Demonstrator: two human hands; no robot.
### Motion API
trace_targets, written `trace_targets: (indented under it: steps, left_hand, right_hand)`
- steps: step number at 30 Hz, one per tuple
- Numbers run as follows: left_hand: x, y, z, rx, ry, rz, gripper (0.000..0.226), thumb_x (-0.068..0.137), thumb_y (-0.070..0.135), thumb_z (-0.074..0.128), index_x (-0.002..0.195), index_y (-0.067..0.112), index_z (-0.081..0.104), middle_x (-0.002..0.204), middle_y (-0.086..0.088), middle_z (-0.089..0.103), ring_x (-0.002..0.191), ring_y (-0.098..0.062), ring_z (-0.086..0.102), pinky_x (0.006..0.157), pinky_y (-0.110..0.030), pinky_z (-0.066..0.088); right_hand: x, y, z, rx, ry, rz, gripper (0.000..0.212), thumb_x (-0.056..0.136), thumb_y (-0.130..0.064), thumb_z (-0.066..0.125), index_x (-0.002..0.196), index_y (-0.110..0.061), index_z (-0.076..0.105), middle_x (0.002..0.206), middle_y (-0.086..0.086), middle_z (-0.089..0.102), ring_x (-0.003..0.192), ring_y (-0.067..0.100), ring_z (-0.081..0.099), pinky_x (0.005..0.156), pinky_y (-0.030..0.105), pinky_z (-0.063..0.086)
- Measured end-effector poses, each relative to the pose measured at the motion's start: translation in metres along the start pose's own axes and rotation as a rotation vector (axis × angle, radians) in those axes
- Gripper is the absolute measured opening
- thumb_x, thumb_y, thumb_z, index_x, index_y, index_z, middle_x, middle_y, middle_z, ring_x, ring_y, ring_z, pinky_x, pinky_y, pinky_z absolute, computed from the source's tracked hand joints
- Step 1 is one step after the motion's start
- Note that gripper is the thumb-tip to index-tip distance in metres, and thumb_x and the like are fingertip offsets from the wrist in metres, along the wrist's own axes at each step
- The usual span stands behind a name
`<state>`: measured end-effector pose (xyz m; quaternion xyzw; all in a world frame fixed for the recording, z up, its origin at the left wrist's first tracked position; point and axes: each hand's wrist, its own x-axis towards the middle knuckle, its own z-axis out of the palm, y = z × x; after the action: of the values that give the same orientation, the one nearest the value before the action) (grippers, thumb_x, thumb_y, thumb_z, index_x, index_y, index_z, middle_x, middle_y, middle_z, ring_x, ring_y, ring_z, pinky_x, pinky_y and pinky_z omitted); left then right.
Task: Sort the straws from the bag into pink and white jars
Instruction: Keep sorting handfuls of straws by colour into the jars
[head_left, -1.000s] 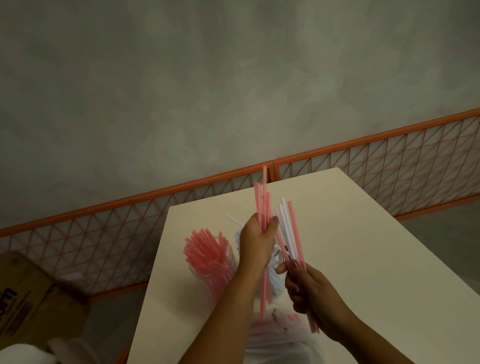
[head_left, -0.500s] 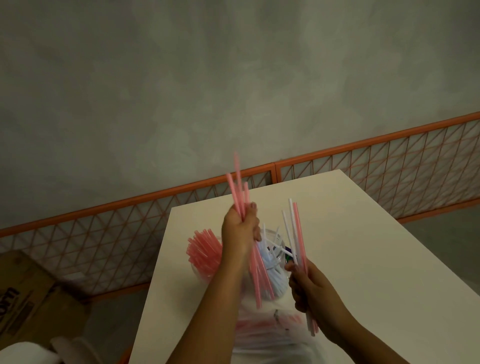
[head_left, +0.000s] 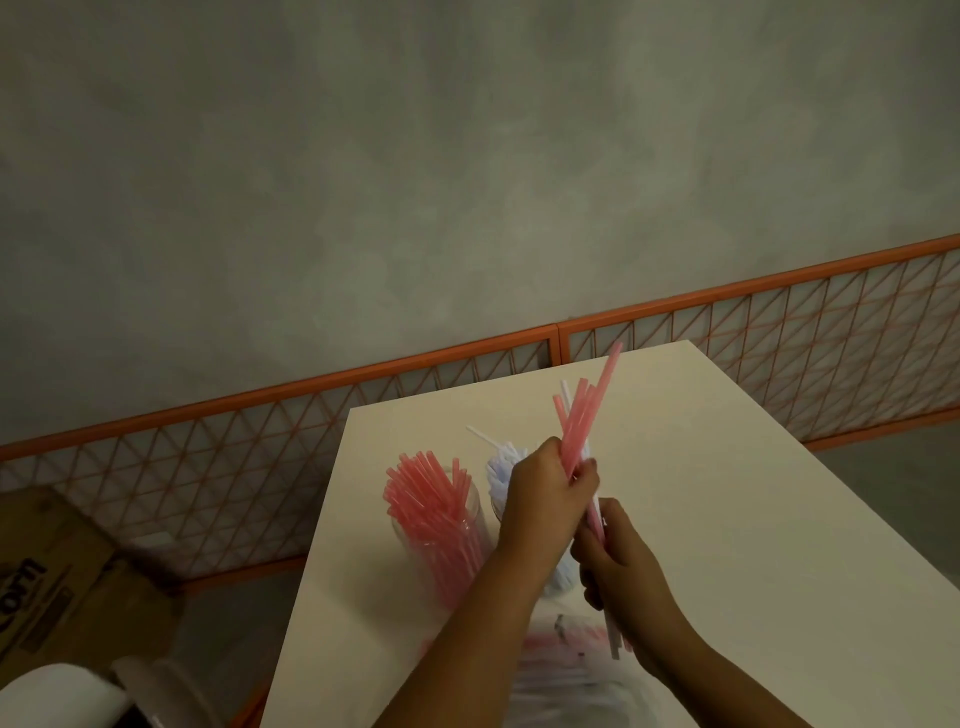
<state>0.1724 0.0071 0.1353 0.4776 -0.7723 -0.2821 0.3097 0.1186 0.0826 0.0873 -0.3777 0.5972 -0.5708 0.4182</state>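
Gripping thin pink straws (head_left: 584, 421) — left hand (head_left: 545, 493) | right hand (head_left: 618, 561) — lower ends

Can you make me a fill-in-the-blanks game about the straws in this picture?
1. The jar of straws nearest the table's left edge holds ____ straws.
2. The left hand grips a bunch that is mostly ____.
3. The jars stand on a ____ table.
4. The fence behind the table has an ____ frame.

Missing words: pink; pink; white; orange.
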Motion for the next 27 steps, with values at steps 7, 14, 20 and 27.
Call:
trace_targets:
  steps: [7, 14, 20, 27]
  left_hand:
    - [0.011, -0.005, -0.026, -0.176, 0.118, -0.049, 0.023, 0.095, 0.030, 0.045, 0.098, 0.010, 0.057, 0.068, 0.008, 0.050, 0.057, -0.001, 0.049, 0.055, -0.008, 0.045]
    - [0.017, -0.008, -0.049, -0.152, 0.033, -0.065, 0.028, 0.085, 0.041, 0.059, 0.078, 0.015, 0.052, 0.062, 0.006, 0.048, 0.055, -0.008, 0.049, 0.053, -0.012, 0.040]
    - [0.005, -0.015, -0.036, -0.032, 0.002, -0.010, 0.020, 0.087, 0.034, 0.061, 0.080, 0.017, 0.053, 0.065, 0.010, 0.051, 0.055, -0.001, 0.050, 0.057, -0.003, 0.038]
    - [0.015, -0.028, -0.054, -0.321, 0.090, -0.079, 0.013, 0.095, 0.024, 0.049, 0.088, 0.014, 0.054, 0.063, 0.004, 0.048, 0.052, -0.008, 0.047, 0.051, -0.018, 0.041]
  right_hand:
    - [-0.005, 0.002, 0.006, -0.100, -0.044, -0.051, 0.015, 0.096, -0.019, 0.045, 0.093, -0.011, 0.058, 0.055, -0.005, 0.046, 0.039, 0.002, 0.035, 0.044, 0.021, 0.032]
    - [-0.003, 0.006, 0.013, -0.169, 0.017, -0.087, 0.015, 0.096, -0.017, 0.046, 0.089, -0.012, 0.058, 0.055, -0.003, 0.046, 0.039, 0.003, 0.037, 0.046, 0.021, 0.032]
    - [0.005, 0.005, 0.025, -0.182, 0.044, -0.111, 0.014, 0.096, -0.020, 0.046, 0.094, -0.012, 0.057, 0.059, -0.006, 0.050, 0.043, -0.002, 0.046, 0.046, 0.014, 0.035]
    - [-0.002, 0.010, 0.035, -0.225, 0.004, -0.178, 0.015, 0.095, -0.027, 0.046, 0.083, -0.023, 0.053, 0.056, -0.011, 0.051, 0.048, 0.003, 0.042, 0.051, 0.020, 0.034]
